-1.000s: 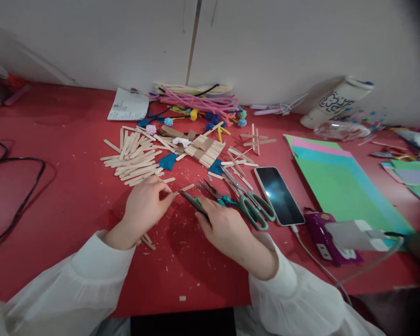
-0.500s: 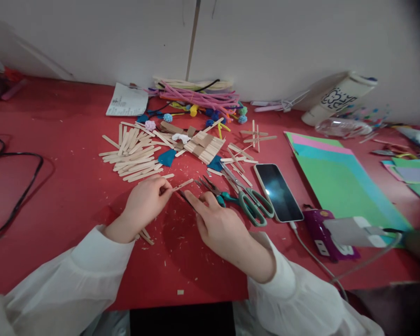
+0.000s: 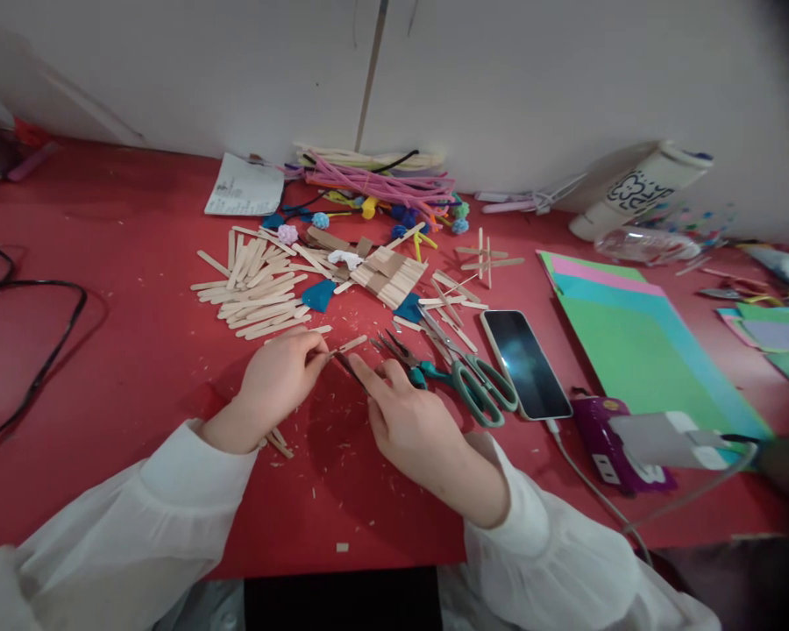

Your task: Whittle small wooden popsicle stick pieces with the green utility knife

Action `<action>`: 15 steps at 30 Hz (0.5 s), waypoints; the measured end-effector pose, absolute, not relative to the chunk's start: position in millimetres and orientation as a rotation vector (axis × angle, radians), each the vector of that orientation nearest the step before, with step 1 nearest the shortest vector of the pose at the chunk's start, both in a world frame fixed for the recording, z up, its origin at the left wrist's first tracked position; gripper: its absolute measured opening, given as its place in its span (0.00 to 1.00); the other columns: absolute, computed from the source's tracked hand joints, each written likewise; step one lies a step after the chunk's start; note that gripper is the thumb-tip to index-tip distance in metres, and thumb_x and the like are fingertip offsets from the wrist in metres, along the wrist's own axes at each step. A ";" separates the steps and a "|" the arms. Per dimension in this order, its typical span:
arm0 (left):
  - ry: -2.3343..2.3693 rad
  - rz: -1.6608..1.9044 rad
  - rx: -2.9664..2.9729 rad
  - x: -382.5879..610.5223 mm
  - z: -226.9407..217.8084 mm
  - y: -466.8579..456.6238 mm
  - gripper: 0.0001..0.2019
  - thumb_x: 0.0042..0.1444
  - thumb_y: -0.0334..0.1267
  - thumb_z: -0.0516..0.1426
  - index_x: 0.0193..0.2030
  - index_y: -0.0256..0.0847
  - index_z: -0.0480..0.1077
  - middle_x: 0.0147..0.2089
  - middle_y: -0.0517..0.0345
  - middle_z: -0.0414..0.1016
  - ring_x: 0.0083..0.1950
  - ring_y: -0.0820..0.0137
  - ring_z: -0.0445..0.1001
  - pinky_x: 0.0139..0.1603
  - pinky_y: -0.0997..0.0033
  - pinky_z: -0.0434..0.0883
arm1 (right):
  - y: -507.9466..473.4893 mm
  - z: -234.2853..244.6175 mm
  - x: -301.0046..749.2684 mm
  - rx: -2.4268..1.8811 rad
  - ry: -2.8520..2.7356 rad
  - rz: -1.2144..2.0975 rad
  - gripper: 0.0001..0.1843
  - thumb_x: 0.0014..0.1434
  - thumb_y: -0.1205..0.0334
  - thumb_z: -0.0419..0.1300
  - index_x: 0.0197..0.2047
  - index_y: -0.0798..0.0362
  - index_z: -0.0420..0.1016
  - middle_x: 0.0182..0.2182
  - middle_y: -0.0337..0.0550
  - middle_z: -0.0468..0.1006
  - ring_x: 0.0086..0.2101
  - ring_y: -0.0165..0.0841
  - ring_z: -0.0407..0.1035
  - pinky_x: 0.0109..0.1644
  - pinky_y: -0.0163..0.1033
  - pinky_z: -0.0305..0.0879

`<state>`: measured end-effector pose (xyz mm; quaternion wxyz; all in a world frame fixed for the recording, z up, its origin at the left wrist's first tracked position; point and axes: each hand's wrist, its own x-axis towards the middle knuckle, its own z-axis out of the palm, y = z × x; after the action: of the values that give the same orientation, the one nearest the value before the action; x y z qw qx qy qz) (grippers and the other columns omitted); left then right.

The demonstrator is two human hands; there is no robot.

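My left hand [image 3: 277, 377] pinches a wooden craft stick [image 3: 352, 343] between thumb and fingers, low over the red table. My right hand [image 3: 413, 422] is closed around a thin dark tool [image 3: 344, 363], its forefinger stretched along it and its tip against the stick. Most of that tool is covered by the fingers, so I cannot tell its kind. Just beyond the right hand lie teal-handled pliers [image 3: 404, 355] and grey-green scissors [image 3: 477, 386]. A heap of craft sticks [image 3: 256, 289] spreads behind my left hand, beside a small raft of joined sticks [image 3: 389, 276].
A phone [image 3: 526, 364] with a cable lies on the right, near a purple pack [image 3: 605, 438] and coloured paper sheets [image 3: 644, 342]. Pipe cleaners [image 3: 374, 184] and a note [image 3: 245, 186] lie at the back. A tumbler [image 3: 641, 188] leans against the wall. Wood chips litter the tabletop [image 3: 342, 508].
The view has shifted slightly. My hands keep their grips, and the dark tool's tip now sits closer to the left fingertips along the stick.
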<state>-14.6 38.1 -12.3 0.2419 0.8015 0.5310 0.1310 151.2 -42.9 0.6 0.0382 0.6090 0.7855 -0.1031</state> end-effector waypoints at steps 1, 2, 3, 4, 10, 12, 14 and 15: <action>1.455 0.355 2.193 -14.5 -11.9 38.1 0.07 0.55 0.38 0.51 0.30 0.42 0.68 0.33 0.59 0.71 0.34 0.68 0.69 0.32 0.71 0.60 | -42.6 1.2 150.9 1.865 2.406 -0.313 0.31 0.59 0.70 0.43 0.67 0.54 0.49 0.47 0.55 0.67 0.26 0.31 0.70 0.26 0.37 0.66; 1.455 0.353 2.195 -14.3 -11.5 38.0 0.07 0.55 0.37 0.51 0.30 0.42 0.68 0.33 0.59 0.71 0.34 0.68 0.69 0.32 0.71 0.60 | -42.3 2.2 150.5 1.861 2.404 -0.310 0.31 0.60 0.70 0.42 0.67 0.54 0.48 0.47 0.54 0.67 0.26 0.31 0.71 0.26 0.37 0.66; 1.453 0.350 2.200 -14.0 -11.0 37.9 0.07 0.55 0.37 0.51 0.30 0.42 0.68 0.33 0.59 0.71 0.34 0.68 0.69 0.32 0.71 0.60 | -41.9 3.5 149.7 1.858 2.398 -0.305 0.31 0.60 0.70 0.42 0.67 0.54 0.48 0.47 0.54 0.67 0.26 0.32 0.71 0.26 0.37 0.66; 1.452 0.346 2.208 -13.7 -10.5 37.7 0.07 0.55 0.37 0.51 0.30 0.42 0.68 0.33 0.59 0.71 0.34 0.68 0.69 0.32 0.71 0.60 | -41.5 5.2 148.7 1.851 2.386 -0.298 0.31 0.60 0.70 0.42 0.67 0.54 0.48 0.47 0.54 0.67 0.26 0.32 0.71 0.26 0.37 0.66; 1.466 0.316 2.276 -11.4 -8.8 35.8 0.06 0.55 0.34 0.51 0.29 0.41 0.66 0.32 0.58 0.71 0.34 0.67 0.69 0.32 0.70 0.60 | -44.1 16.7 137.6 1.731 2.271 -0.122 0.34 0.58 0.71 0.45 0.67 0.53 0.46 0.45 0.54 0.68 0.23 0.29 0.70 0.21 0.34 0.63; 1.466 0.313 2.286 -11.2 -9.1 35.5 0.07 0.55 0.34 0.50 0.29 0.41 0.66 0.33 0.57 0.71 0.35 0.66 0.69 0.32 0.70 0.61 | -47.1 18.8 133.6 1.694 2.261 -0.010 0.33 0.58 0.72 0.45 0.67 0.53 0.46 0.43 0.53 0.69 0.23 0.29 0.70 0.19 0.33 0.60; 1.467 0.310 2.293 -11.4 -9.7 35.6 0.07 0.55 0.33 0.50 0.28 0.41 0.66 0.33 0.56 0.71 0.35 0.66 0.69 0.32 0.70 0.61 | -49.8 20.0 130.9 1.682 2.272 0.091 0.32 0.59 0.72 0.44 0.67 0.52 0.47 0.42 0.52 0.69 0.25 0.30 0.70 0.18 0.32 0.59; 1.466 0.309 2.294 -11.4 -9.9 35.6 0.07 0.55 0.33 0.50 0.28 0.41 0.66 0.33 0.56 0.71 0.35 0.66 0.70 0.32 0.70 0.61 | -50.8 20.6 130.1 1.686 2.273 0.125 0.31 0.60 0.72 0.44 0.66 0.51 0.48 0.41 0.52 0.69 0.26 0.30 0.71 0.19 0.31 0.59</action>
<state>-11.4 35.6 -9.9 0.1994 0.8206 0.5241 0.1105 130.1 -50.8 20.6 0.1538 0.5882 0.7928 0.0435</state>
